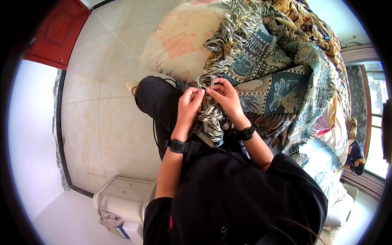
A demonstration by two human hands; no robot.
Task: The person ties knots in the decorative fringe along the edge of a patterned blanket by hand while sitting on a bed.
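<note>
A woven blanket (265, 92) in teal, beige and brown, with a thick fringe (228, 36) of cream and dark strands, spreads over the bed and across my lap. Both hands meet at its fringed edge above my thighs. My left hand (190, 104) is closed, thumb and fingertips pinching fringe strands. Close beside it, my right hand (226, 98) also pinches the fringe between thumb and forefinger, its other fingers curled. The fingertips of the two hands nearly touch. Which strands each one holds is too small to make out. Each wrist wears a black strap.
Under the blanket lies pale bedding (175, 41) with peach patches. Tiled floor (102, 81) stretches to the left, with a red door (57, 30) at the far left. A cream bedside cabinet (122, 196) stands at lower left, holding a grey cloth (109, 214). Windows are at right.
</note>
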